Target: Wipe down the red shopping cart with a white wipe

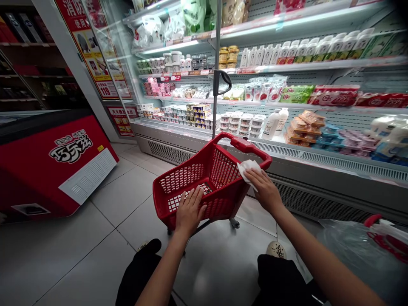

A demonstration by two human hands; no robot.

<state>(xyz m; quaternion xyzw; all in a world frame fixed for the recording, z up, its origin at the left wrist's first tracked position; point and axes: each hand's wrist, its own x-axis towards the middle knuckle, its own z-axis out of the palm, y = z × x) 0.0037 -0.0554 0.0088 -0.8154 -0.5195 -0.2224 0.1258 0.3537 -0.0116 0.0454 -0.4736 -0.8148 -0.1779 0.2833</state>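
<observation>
1. Under the left hand [190, 209] sits the near rim of a red shopping basket [191, 180]; its fingers lie spread and flat on the mesh wall, gripping nothing.
2. Beneath the right hand [264, 189] a white cloth [247, 168] is pressed against the basket's far rim, fingers together over it.
3. Beyond both hands stands a lit chiller shelf [287, 146] with pots and bottles.
4. Left of the left hand is a red freezer [54, 165] on the tiled floor [95, 238].
</observation>
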